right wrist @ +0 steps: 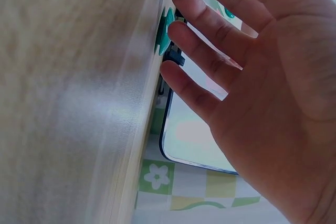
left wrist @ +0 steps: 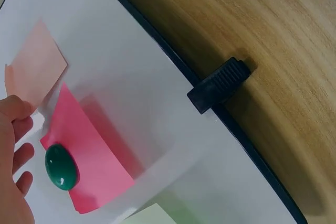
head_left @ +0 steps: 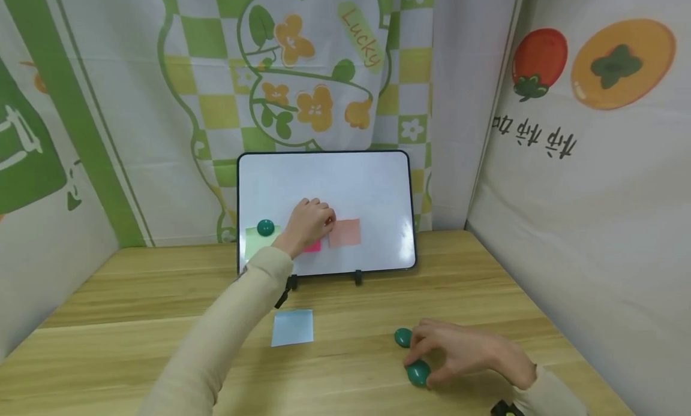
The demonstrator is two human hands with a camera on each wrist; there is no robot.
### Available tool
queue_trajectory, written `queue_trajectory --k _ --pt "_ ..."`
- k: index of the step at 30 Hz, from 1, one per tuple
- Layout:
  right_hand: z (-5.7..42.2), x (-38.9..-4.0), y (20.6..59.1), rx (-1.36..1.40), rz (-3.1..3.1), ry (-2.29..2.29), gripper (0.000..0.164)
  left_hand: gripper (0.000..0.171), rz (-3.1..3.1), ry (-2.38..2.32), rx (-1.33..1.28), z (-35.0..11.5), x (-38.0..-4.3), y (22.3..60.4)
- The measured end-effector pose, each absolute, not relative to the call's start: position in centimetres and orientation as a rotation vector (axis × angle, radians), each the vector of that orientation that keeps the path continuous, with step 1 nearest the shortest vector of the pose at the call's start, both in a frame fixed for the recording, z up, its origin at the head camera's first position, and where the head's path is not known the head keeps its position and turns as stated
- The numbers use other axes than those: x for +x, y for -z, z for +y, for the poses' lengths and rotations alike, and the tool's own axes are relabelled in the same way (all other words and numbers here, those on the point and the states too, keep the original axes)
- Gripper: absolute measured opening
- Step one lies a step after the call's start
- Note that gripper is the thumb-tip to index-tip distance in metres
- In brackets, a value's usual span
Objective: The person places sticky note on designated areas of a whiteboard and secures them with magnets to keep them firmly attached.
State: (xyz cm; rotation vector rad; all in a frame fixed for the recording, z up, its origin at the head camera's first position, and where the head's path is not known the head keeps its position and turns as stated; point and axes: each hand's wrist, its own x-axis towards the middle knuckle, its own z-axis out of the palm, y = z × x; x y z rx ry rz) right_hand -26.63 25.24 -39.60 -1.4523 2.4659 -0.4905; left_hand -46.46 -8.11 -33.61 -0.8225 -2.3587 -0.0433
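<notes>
My left hand [head_left: 308, 223] is at the whiteboard [head_left: 367, 185], its thumb and forefinger pinching the left edge of a peach sticky note [head_left: 346, 233] against the board. Beside it hangs a pink sticky note [left wrist: 100, 153] under a green round magnet [left wrist: 60, 167], mostly hidden by the hand in the head view. At the board's left, a light green sticky note [head_left: 258, 245] has another green magnet [head_left: 266, 227] at its top. Low over the table, my right hand [head_left: 466, 349] pinches a green magnet [head_left: 418, 374] between thumb and forefinger. A second loose magnet [head_left: 402, 337] lies just beyond its fingers.
A blue sticky note [head_left: 293, 328] lies on the wooden table [head_left: 345, 374] in front of the board. Black stand clips [head_left: 358, 277] support the board's lower edge. Behind it hangs a patterned curtain [head_left: 318, 62], and a white printed cloth [head_left: 583, 194] borders the right side.
</notes>
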Motion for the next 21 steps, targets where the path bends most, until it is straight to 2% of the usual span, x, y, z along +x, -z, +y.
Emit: queue_trajectory --k 12,21 --pt "25.2 -26.58 39.59 -1.539 2.537 0.467 0.041 0.011 -2.337 0.019 -0.765 -7.56 -46.98 34.33" --pt "24.99 -27.38 39.12 -1.665 2.673 0.493 0.037 0.014 -2.388 0.011 -0.694 -7.05 -46.83 34.49"
